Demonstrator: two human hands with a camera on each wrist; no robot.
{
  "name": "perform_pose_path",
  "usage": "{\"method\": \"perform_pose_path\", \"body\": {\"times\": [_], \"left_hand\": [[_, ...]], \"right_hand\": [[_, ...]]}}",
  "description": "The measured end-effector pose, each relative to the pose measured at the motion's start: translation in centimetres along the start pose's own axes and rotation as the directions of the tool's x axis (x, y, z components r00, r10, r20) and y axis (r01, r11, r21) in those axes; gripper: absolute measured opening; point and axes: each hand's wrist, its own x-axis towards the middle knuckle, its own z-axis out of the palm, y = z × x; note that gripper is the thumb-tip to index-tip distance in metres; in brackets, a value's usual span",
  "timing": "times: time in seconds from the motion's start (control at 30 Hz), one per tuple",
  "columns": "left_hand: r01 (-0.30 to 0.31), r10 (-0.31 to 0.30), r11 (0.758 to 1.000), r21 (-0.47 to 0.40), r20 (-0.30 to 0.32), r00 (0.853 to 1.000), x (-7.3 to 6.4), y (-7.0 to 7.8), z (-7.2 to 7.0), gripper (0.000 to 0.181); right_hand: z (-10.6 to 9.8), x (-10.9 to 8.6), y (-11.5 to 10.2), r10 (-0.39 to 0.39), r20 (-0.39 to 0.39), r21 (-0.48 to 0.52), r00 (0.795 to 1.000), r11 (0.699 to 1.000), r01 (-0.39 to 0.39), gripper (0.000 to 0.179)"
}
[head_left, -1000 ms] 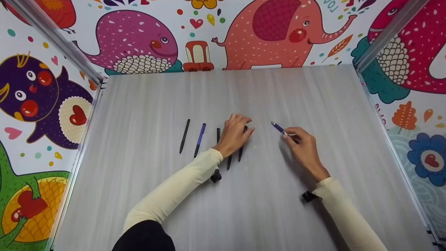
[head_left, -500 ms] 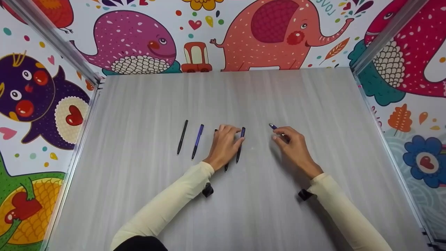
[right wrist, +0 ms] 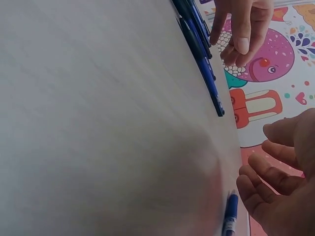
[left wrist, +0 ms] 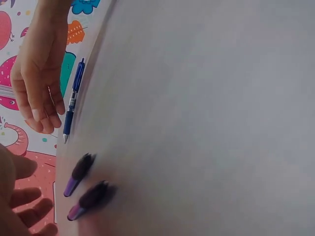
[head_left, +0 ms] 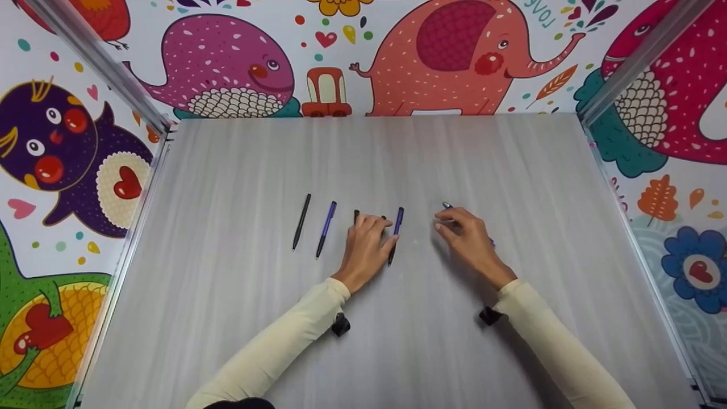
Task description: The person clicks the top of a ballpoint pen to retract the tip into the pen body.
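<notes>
My left hand (head_left: 369,244) hovers low over the row of pens, its fingers loosely bent and holding nothing. Just right of its thumb lies a blue-and-black pen (head_left: 396,233); two more pens are mostly hidden beneath the hand, one showing its black end (head_left: 356,215). My right hand (head_left: 468,238) is over a blue click pen with a silver tip (left wrist: 74,96), mostly covered in the head view. In the left wrist view that pen lies on the table, apart from the relaxed right fingers. Left of the row are a purple-and-black pen (head_left: 326,229) and a black pen (head_left: 301,221).
The pens lie on a grey wood-grain table (head_left: 227,284). Walls with cartoon animals, such as an elephant (head_left: 443,62), border its back and sides, with metal posts (head_left: 642,65) at the back corners. Black wrist cameras (head_left: 341,325) hang below both sleeves.
My right hand has let go of the blue click pen it pinched earlier and shifted a little left. The left hand has drawn back toward me, uncovering more of the pen by its thumb.
</notes>
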Motion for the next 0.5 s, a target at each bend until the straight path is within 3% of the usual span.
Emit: {"method": "perform_pose_path", "body": {"times": [0.1,0.27,0.33,0.5], "left_hand": [[-0.024,0.025,1.0,0.015,-0.052,0.998,-0.6,-1.2,1.1,0.03],[-0.052,0.055,0.998,0.026,-0.1,0.994,-1.3,-1.6,1.7,0.026],[-0.045,0.047,0.999,0.026,-0.085,0.995,-1.5,-0.6,1.0,0.025],[-0.05,0.057,0.993,0.108,-0.062,0.996,-2.0,0.2,0.7,0.026]], "right_hand": [[0.5,0.1,0.1,0.001,0.006,0.014,1.0,1.0,-0.001,0.021],[1.3,0.4,0.1,0.011,0.015,0.012,1.0,1.0,-0.011,0.022],[1.6,0.6,0.1,0.017,0.019,0.001,1.0,1.0,-0.017,0.023],[2.3,0.8,-0.1,0.044,0.039,-0.017,0.998,0.999,-0.044,0.024]]}}
